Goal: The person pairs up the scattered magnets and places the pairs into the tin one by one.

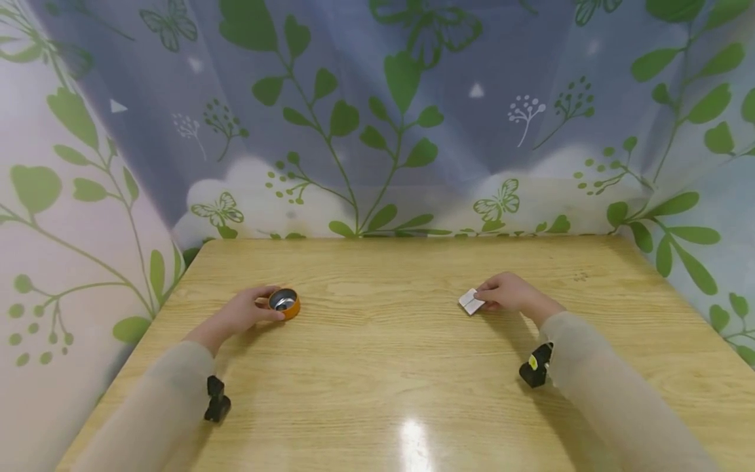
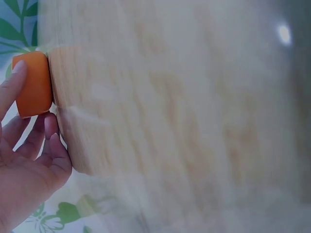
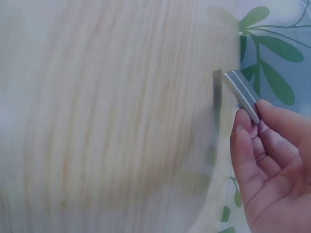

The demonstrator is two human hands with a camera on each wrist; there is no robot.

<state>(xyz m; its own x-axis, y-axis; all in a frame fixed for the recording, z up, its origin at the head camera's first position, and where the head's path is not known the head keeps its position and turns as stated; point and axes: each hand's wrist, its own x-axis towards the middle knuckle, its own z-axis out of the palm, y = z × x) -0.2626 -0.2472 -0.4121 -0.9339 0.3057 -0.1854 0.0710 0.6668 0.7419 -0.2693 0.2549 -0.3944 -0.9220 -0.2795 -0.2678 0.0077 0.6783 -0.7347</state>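
A small round orange cup with a shiny metal inside sits at the left of the table, its opening facing up. My left hand holds it from the left; in the left wrist view the thumb lies on the orange side, with fingers at the opposite side. At the right, my right hand pinches a small flat white square piece with a dark line across it. Edge-on in the right wrist view, the thin grey piece stands between thumb and fingertips, tilted above the table. Its exact kind cannot be told.
The pale wooden table spreads between both hands. A printed curtain with leaves and butterflies hangs behind its far edge and at the sides. Small black wrist devices sit below both sleeves.
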